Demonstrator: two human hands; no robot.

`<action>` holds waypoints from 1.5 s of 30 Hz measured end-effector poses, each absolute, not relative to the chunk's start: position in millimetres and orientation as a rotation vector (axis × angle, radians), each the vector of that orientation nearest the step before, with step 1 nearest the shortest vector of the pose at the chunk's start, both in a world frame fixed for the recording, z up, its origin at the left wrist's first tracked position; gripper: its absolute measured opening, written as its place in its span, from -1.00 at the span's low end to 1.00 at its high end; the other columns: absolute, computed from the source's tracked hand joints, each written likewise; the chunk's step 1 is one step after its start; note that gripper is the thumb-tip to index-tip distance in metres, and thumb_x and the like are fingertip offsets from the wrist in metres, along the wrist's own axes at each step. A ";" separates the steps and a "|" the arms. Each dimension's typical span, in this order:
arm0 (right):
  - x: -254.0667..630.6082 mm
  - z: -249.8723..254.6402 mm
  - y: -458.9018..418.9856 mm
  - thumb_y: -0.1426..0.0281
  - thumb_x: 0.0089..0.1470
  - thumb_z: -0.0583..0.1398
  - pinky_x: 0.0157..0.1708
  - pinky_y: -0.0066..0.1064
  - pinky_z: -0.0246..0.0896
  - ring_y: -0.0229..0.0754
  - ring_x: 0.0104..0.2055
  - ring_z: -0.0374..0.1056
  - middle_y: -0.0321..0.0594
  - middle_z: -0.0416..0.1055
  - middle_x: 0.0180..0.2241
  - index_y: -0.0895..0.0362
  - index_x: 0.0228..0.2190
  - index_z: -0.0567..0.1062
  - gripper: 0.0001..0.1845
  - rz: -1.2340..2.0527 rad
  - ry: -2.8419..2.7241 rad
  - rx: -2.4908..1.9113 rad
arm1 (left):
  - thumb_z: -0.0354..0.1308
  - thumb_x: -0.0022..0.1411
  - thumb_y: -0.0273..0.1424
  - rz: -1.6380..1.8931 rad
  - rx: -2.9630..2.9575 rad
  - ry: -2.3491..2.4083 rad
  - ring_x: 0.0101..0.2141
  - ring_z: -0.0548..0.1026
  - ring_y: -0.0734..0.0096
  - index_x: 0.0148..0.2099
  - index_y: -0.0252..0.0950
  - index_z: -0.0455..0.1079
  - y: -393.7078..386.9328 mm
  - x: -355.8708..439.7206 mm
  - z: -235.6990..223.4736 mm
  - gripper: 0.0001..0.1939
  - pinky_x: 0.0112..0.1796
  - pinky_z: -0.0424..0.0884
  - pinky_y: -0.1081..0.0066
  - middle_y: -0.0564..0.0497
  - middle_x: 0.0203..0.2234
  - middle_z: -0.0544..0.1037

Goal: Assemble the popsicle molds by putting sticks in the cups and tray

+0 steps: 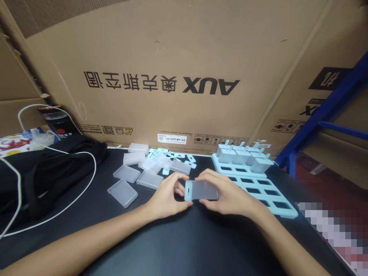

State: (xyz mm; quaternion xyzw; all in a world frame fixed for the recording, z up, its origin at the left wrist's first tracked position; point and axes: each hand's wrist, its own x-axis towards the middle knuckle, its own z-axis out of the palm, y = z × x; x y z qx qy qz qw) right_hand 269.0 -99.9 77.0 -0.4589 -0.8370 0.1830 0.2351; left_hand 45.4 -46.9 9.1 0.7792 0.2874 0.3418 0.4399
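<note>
Between my two hands lies a translucent ice pop mould (204,189), on its side, with a light-blue lid (188,195) on its left end. My right hand (230,193) grips the clear body from the right, fingers on the far edge and thumb on the near one. Closed on the lid end is my left hand (165,197), thumb at the near corner and index finger at the far corner. Several loose clear moulds (123,193) lie to the left. Small light-blue lids (166,171) are heaped behind them, partly covered.
A light-blue rack (283,211) with rectangular slots stands at right, holding several lidded moulds (261,165) with sticks up. A black bag (57,180), white cable (93,168) and dark bottle (61,122) are left. A large cardboard box (161,111) backs the black table (172,245); a blue metal frame (324,111) stands right.
</note>
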 end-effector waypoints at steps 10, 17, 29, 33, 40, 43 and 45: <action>262.6 74.7 -104.4 0.43 -0.06 0.28 -0.19 -0.36 0.25 -0.17 -0.13 0.29 -0.18 0.30 -0.10 0.05 -0.02 0.34 -0.49 0.476 -2.228 -1.160 | 0.52 -0.20 -0.33 0.959 1.799 0.631 -0.14 0.49 0.28 0.07 -0.24 0.26 -43.5 44.4 9.8 -0.22 -0.12 0.53 0.26 -0.10 -0.08 0.45; 253.7 67.1 -102.0 0.44 -0.10 0.29 -0.16 -0.34 0.24 -0.15 -0.12 0.30 -0.18 0.32 -0.12 0.06 -0.05 0.34 -0.48 0.456 -2.111 -0.992 | 0.52 -0.23 -0.51 1.106 1.597 0.441 0.03 0.45 0.15 0.01 -0.23 0.35 -50.1 43.8 9.5 -0.29 -0.02 0.52 0.18 -0.07 -0.06 0.46; 250.7 57.5 -91.6 0.14 0.17 0.15 -0.08 -0.30 0.25 -0.12 -0.03 0.28 -0.10 0.29 -0.05 0.07 0.16 0.16 -0.40 0.872 -1.901 -0.922 | 0.32 0.09 -0.60 1.205 1.610 0.303 0.10 0.39 0.17 -0.01 -0.21 0.21 -57.8 40.6 13.4 -0.51 0.02 0.43 0.24 -0.15 0.08 0.36; 253.3 72.3 -40.4 0.21 0.31 -0.04 -0.18 -0.35 0.24 -0.19 -0.13 0.32 -0.13 0.38 -0.14 0.12 -0.03 0.40 -0.62 0.663 -1.912 -1.089 | 0.26 0.10 -0.65 1.185 1.676 0.303 0.08 0.40 0.23 -0.03 -0.19 0.15 -61.5 41.7 12.8 -0.51 0.08 0.36 0.21 -0.13 0.11 0.33; 218.5 71.9 75.4 0.56 -0.03 0.19 -0.22 -0.43 0.18 -0.19 -0.20 0.35 -0.14 0.48 -0.19 0.20 -0.16 0.49 -0.68 0.148 -2.711 -1.299 | 0.21 0.18 -0.57 1.136 1.865 0.447 -0.10 0.51 0.33 -0.18 -0.26 0.30 -54.6 39.4 13.6 -0.80 -0.06 0.43 0.32 -0.09 -0.08 0.51; 205.4 62.5 98.8 0.57 -0.15 0.24 -0.32 -0.45 0.15 -0.18 -0.27 0.36 -0.18 0.49 -0.27 0.19 -0.20 0.52 -0.63 0.149 -2.823 -1.294 | 0.23 0.19 -0.52 1.139 1.960 0.475 -0.09 0.52 0.29 -0.20 -0.28 0.38 -50.6 36.9 15.1 -0.87 -0.04 0.42 0.29 -0.10 -0.09 0.55; 200.0 59.7 104.8 0.58 -0.17 0.23 -0.37 -0.46 0.12 -0.19 -0.31 0.35 -0.18 0.49 -0.31 0.19 -0.22 0.52 -0.63 0.135 -2.864 -1.294 | 0.25 0.19 -0.49 1.127 2.001 0.468 -0.08 0.52 0.28 -0.20 -0.28 0.41 -48.8 36.7 15.8 -0.89 -0.03 0.42 0.29 -0.10 -0.09 0.56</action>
